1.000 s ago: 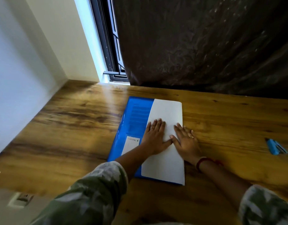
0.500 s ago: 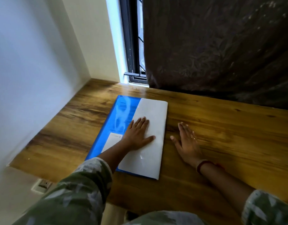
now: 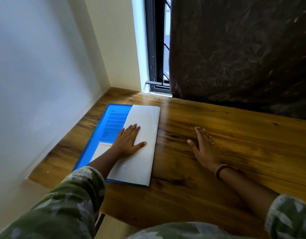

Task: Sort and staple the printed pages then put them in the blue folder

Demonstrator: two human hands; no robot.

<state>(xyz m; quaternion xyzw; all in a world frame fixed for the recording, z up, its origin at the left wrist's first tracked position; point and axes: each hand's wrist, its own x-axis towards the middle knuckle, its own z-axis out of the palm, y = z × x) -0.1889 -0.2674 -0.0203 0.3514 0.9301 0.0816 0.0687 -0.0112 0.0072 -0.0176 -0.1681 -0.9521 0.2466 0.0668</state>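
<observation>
The blue folder (image 3: 100, 135) lies closed on the wooden desk (image 3: 235, 144) near the left wall. Printed pages (image 3: 116, 121) show through its translucent blue cover. A white flap (image 3: 143, 140) covers the folder's right half. My left hand (image 3: 128, 141) lies flat on that flap, fingers straight. My right hand (image 3: 203, 146) rests flat on the bare desk to the right of the folder, apart from it. No stapler is in view.
A white wall runs along the desk's left edge. A window frame (image 3: 157, 49) and a dark curtain (image 3: 243, 49) stand behind the desk. The desk's front edge is near my sleeves.
My right hand has slid off the folder onto the desk at its right. The view has swung left, so the blue stapler has left the frame. My left hand stays on the flap.
</observation>
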